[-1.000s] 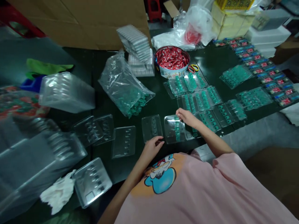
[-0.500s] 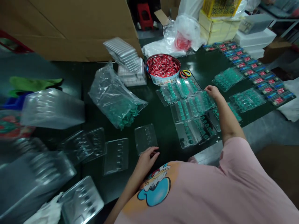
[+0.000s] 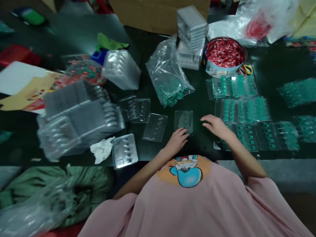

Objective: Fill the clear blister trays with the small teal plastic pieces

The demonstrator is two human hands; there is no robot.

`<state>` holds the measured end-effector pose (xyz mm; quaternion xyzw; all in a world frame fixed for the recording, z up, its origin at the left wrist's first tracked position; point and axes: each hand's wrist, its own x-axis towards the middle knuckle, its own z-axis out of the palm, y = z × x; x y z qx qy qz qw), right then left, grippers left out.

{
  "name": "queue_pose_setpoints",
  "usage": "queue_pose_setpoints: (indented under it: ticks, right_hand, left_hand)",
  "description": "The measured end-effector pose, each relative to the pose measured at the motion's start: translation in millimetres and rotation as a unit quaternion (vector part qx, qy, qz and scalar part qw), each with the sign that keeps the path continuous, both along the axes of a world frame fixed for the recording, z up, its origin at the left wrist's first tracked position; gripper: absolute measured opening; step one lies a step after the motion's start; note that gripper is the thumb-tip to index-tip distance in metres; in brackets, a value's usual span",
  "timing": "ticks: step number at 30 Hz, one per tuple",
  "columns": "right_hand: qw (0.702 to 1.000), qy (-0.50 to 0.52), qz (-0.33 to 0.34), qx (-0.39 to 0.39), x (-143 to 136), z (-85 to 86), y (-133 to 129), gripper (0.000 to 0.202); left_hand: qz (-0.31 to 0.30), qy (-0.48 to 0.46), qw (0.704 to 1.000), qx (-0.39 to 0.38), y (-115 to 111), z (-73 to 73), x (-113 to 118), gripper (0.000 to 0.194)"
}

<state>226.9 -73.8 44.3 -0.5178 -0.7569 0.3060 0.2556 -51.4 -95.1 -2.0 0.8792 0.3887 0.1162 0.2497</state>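
My left hand (image 3: 177, 141) rests at the near edge of a clear plastic blister tray (image 3: 183, 117), fingertips on it and fingers loosely out, not gripping. To the right, my right hand (image 3: 215, 126) hovers with thumb and fingers apart and holds nothing. It is between that tray and the rows of trays filled with small green pieces (image 3: 245, 110). Left of my left hand lie more clear blister trays (image 3: 155, 127). Beyond the tray, a clear plastic bag (image 3: 164, 62) lies with loose green pieces (image 3: 174, 97) at its mouth.
A round tin (image 3: 222, 71) of red packets stands at the back beside scissors (image 3: 245, 69). Stacked clear trays (image 3: 192, 29) rise left of the tin, with more stacks (image 3: 86, 115) at the left. White crumpled paper (image 3: 101, 149) lies near the front edge.
The view has swung left. My right hand has left the filled green trays and come in toward the single clear tray. My left hand now has its fingertips on that tray.
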Motion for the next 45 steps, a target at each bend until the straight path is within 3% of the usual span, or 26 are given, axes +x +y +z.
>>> queue_pose_setpoints:
  ticks: [2, 4, 9, 12, 16, 18, 20, 24, 26, 31, 33, 35, 40, 45]
  right_hand:
    - [0.998, -0.052, 0.043, -0.01, -35.9, -15.5, 1.5, 0.026]
    - [0.994, -0.1, 0.042, -0.002, -57.1, -26.2, 15.2, 0.026]
    - [0.99, -0.14, -0.001, 0.028, -80.0, -28.5, 84.3, 0.026]
    - [0.988, -0.143, -0.012, 0.05, -93.5, -28.4, 125.0, 0.029]
    - [0.986, -0.15, -0.036, 0.062, -109.3, -37.2, 150.8, 0.028]
    - [0.985, -0.156, -0.047, 0.062, -112.4, -43.9, 151.0, 0.026]
    - [0.983, -0.16, -0.055, 0.068, -111.5, -50.6, 146.2, 0.025]
    - [0.982, -0.162, -0.059, 0.078, -101.1, -59.2, 133.2, 0.024]
    - [0.982, -0.155, -0.059, 0.088, -94.3, -58.8, 128.0, 0.024]
    - [0.984, -0.125, -0.045, 0.122, -87.8, -45.0, 117.7, 0.025]
    - [0.986, -0.103, -0.023, 0.129, -93.6, -37.9, 111.6, 0.024]
    - [0.988, -0.08, 0.004, 0.129, -102.9, -31.9, 103.4, 0.024]
    - [0.99, -0.09, 0.042, 0.104, -118.2, -27.8, 79.6, 0.025]
    - [0.988, -0.116, -0.005, 0.105, -91.6, -37.2, 63.6, 0.026]
  left_hand:
    - [-0.015, 0.004, 1.0, 0.007, 0.7, -2.8, 8.4, 0.027]
    - [-0.023, -0.002, 1.0, 0.015, 0.6, -3.1, 15.9, 0.027]
    - [-0.008, -0.062, 0.997, 0.043, 6.1, 4.3, 8.1, 0.027]
    - [0.118, -0.07, 0.986, 0.098, 19.4, 11.5, -21.9, 0.027]
    - [0.329, 0.011, 0.937, 0.121, 31.4, 13.0, -67.5, 0.038]
    - [0.362, 0.064, 0.926, 0.087, 28.5, 8.6, -75.1, 0.048]
    - [0.353, 0.092, 0.93, 0.048, 22.1, 3.5, -67.5, 0.054]
    - [0.306, 0.068, 0.95, 0.018, 17.6, 1.3, -36.7, 0.056]
    - [0.296, 0.045, 0.954, 0.034, 25.1, 5.1, -35.7, 0.056]
    - [0.381, 0.067, 0.918, 0.091, 55.3, 11.1, -84.2, 0.045]
    - [0.37, 0.092, 0.921, 0.079, 57.3, 8.3, -97.9, 0.038]
    - [0.333, 0.105, 0.934, 0.07, 49.0, 3.9, -97.7, 0.031]
    - [0.271, 0.099, 0.954, 0.077, 6.0, -1.2, -67.1, 0.03]
    - [0.238, 0.1, 0.963, 0.075, -20.1, 2.4, -55.9, 0.034]
